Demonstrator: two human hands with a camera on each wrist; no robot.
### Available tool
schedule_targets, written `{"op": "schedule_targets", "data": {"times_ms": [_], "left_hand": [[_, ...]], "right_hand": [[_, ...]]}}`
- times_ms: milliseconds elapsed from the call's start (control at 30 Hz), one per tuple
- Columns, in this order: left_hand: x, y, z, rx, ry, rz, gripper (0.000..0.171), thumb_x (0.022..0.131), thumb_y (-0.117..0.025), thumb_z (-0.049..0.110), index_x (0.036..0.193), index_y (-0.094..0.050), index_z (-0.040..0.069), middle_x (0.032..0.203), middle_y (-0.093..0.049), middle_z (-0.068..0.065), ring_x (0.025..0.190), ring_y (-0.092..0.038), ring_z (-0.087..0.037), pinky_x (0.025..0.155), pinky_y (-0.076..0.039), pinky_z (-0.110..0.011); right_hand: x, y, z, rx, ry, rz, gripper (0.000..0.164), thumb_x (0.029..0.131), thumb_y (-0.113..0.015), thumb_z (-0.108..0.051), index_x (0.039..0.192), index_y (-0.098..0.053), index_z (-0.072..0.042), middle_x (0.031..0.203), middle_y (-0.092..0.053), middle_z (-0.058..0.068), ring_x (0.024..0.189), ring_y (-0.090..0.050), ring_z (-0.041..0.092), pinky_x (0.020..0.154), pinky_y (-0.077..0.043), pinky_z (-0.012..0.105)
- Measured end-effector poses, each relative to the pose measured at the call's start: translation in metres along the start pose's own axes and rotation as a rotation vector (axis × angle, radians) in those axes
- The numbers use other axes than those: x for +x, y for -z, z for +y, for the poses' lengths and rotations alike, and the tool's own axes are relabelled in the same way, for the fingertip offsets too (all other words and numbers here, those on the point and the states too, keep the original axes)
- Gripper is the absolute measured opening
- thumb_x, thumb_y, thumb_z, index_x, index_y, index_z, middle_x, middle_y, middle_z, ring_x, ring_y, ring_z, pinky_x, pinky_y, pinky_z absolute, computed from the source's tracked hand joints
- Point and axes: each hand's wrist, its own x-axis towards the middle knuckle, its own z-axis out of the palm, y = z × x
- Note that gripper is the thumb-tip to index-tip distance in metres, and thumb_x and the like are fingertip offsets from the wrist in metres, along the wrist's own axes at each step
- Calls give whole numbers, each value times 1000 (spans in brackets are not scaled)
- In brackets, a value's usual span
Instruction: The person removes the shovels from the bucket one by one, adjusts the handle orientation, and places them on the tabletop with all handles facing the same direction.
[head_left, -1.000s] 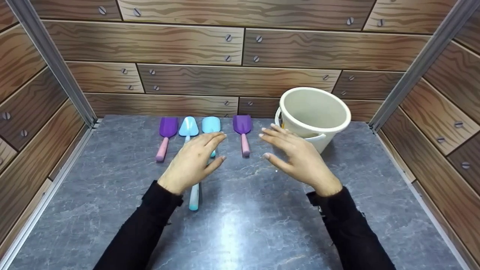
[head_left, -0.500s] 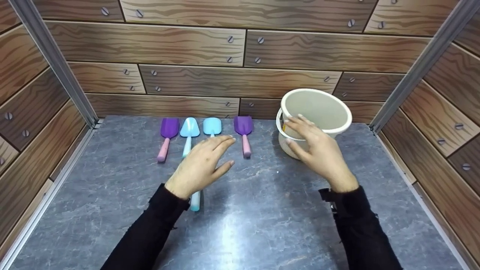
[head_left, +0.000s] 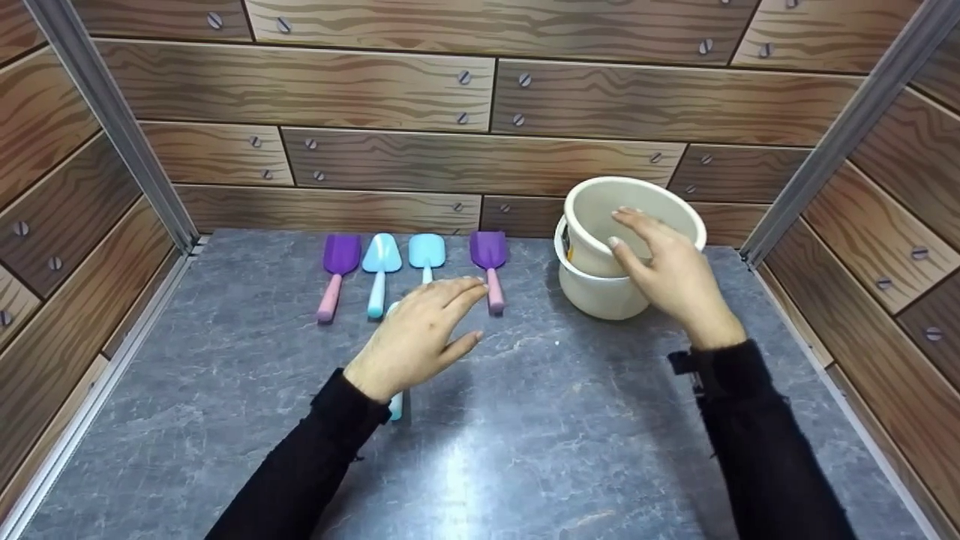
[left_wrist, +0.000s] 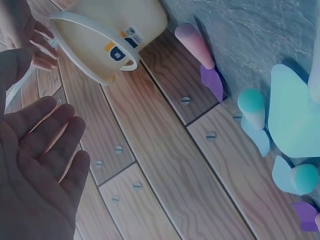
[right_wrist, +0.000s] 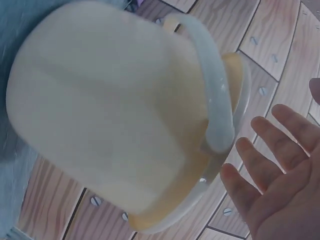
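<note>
My left hand [head_left: 424, 334], fingers extended, hovers over a light blue toy shovel whose handle end [head_left: 396, 405] shows below the wrist; its blade [left_wrist: 290, 115] appears in the left wrist view. Beyond the hand lie a purple shovel with pink handle [head_left: 341, 255], two light blue shovels [head_left: 382, 255] and another purple shovel [head_left: 489, 251]. My right hand [head_left: 679, 281] is at the near right side of a cream bucket [head_left: 604, 296], in front of its rim. In the right wrist view its fingers are spread beside the bucket's rim and handle [right_wrist: 215, 100]; contact cannot be told.
The grey marbled tabletop [head_left: 525, 450] is enclosed by wood-patterned walls [head_left: 390, 157] at the back and sides. Metal corner posts [head_left: 112, 135] stand at the back left and right. A label [left_wrist: 122, 47] is on the bucket's side.
My right hand has moved right and away from me, from the bucket's left front to its right front. The left hand has drifted slightly right and toward me. Shovels and bucket stay put.
</note>
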Motion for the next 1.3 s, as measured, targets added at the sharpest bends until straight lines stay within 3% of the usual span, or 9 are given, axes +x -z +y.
{"op": "schedule_targets", "data": {"times_ms": [467, 833, 1000, 1067, 1233, 1300], "left_hand": [[0, -5, 9, -2, -46, -20, 64, 117, -74, 40, 170, -59, 8, 171, -67, -14, 161, -64, -32, 139, -51, -57], [1, -9, 15, 16, -108, -6, 66, 115, -77, 40, 170, -60, 8, 171, -68, -10, 159, -66, -29, 137, -53, -54], [2, -10, 17, 44, -139, -8, 65, 117, -74, 43, 170, -60, 9, 170, -69, -9, 158, -67, -27, 138, -53, -51], [2, -11, 17, 56, -148, -12, 65, 118, -72, 45, 171, -59, 10, 170, -68, -8, 158, -67, -26, 138, -52, -51], [1, -14, 19, 75, -163, -26, 67, 116, -75, 46, 172, -58, 12, 172, -67, -7, 159, -66, -25, 140, -50, -51], [0, -15, 19, 76, -170, -35, 69, 114, -77, 45, 172, -58, 12, 172, -67, -7, 159, -66, -25, 140, -50, -51]], "right_hand": [[42, 8, 18, -69, -25, -285, 57, 124, -53, -33, 168, -59, 3, 173, -60, 30, 166, -52, 54, 144, -37, 68], [63, 10, 31, -125, -82, -494, 61, 118, -58, -32, 166, -60, 5, 169, -61, 35, 162, -54, 59, 139, -43, 72], [77, -2, 67, -117, -40, -577, 66, 118, -54, -44, 163, -63, 3, 165, -67, 33, 158, -60, 57, 134, -49, 69], [81, -3, 72, -110, -41, -615, 69, 117, -51, -47, 163, -63, 3, 165, -66, 32, 158, -60, 57, 135, -48, 69], [79, 14, 41, -96, -102, -731, 65, 118, -47, -42, 163, -64, 2, 169, -63, 32, 160, -56, 56, 139, -41, 72], [80, 15, 37, -104, -103, -758, 60, 119, -48, -41, 158, -69, -1, 165, -67, 29, 154, -61, 51, 136, -45, 70]]}}
